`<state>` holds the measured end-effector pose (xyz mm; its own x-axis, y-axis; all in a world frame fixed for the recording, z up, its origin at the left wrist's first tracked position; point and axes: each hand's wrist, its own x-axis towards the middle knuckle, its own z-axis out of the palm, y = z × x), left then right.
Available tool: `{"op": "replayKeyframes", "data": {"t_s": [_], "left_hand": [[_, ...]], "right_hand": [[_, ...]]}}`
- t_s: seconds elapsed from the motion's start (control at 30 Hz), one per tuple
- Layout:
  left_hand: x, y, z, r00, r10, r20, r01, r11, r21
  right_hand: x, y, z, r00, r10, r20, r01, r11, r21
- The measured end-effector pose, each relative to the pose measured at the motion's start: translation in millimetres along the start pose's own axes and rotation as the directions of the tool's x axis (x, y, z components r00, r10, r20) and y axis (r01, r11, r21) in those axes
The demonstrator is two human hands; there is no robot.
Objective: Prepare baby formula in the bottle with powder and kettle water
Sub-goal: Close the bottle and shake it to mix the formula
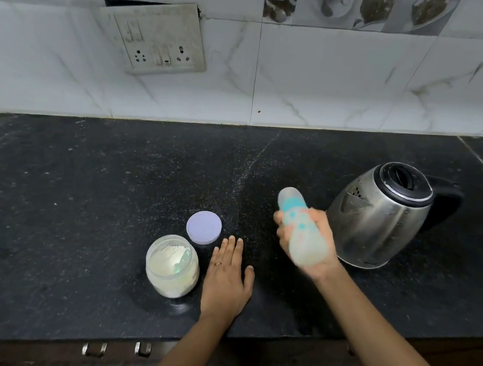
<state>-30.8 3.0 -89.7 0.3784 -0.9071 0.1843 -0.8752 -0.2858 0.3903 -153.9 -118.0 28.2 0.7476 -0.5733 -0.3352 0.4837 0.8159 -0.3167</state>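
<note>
My right hand (pixel 308 243) grips a baby bottle (pixel 301 226) with a clear cap and blue ring, held above the counter and tilted with its cap toward the wall; the bottle is motion-blurred and holds pale liquid. My left hand (pixel 227 278) lies flat on the black counter (pixel 74 205), fingers spread, holding nothing. Just left of it stands an open plastic jar of white powder (pixel 171 269) with a clear scoop inside. The jar's lilac lid (pixel 204 227) lies on the counter behind it. A steel kettle (pixel 379 214) with a closed black lid stands right of the bottle.
A tiled wall rises behind the counter, with a switch and socket plate (pixel 155 38) hanging loose on it. The counter's front edge runs below my arms, with drawer handles (pixel 118 349) under it. Bare counter stretches to the left of the jar.
</note>
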Motion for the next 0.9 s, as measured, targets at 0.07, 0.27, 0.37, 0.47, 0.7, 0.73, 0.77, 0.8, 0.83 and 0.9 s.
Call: {"op": "replayKeyframes", "data": {"t_s": [0.07,0.27,0.37,0.47,0.7,0.73,0.77,0.8,0.83,0.9], "left_hand": [[0,0,0,1.000,-0.004,0.001,0.004,1.000,-0.001],[1,1,0,1.000,-0.006,0.013,0.006,1.000,-0.009],[1,0,2,1.000,-0.014,0.004,0.014,1.000,-0.006],[1,1,0,1.000,-0.025,0.001,0.025,1.000,-0.014],[1,2,0,1.000,-0.027,-0.002,0.027,1.000,-0.014],[1,2,0,0.999,-0.032,0.003,0.032,0.999,-0.012],[1,2,0,0.999,-0.032,0.012,0.032,0.999,-0.012],[1,2,-1,0.999,-0.026,0.018,0.026,1.000,-0.015],[0,2,-1,1.000,-0.017,0.014,0.018,1.000,-0.019],[0,1,-1,1.000,-0.012,-0.002,0.012,1.000,-0.019]], "right_hand": [[0,-3,1,0.999,-0.015,0.032,0.020,0.988,-0.155],[-5,22,9,0.999,-0.030,-0.017,0.028,0.993,-0.112],[-5,23,15,0.997,-0.070,0.032,0.075,0.976,-0.206],[4,13,25,0.975,-0.199,-0.097,0.200,0.980,0.003],[4,10,23,0.973,-0.204,-0.111,0.190,0.974,-0.122],[5,7,25,0.966,-0.213,-0.145,0.211,0.977,-0.027],[2,9,25,0.971,-0.193,-0.140,0.191,0.981,-0.027],[-3,14,21,0.982,-0.150,-0.117,0.137,0.984,-0.112],[-6,20,12,0.986,-0.132,-0.106,0.101,0.960,-0.262],[-13,26,12,0.983,-0.167,-0.082,0.118,0.900,-0.421]]}}
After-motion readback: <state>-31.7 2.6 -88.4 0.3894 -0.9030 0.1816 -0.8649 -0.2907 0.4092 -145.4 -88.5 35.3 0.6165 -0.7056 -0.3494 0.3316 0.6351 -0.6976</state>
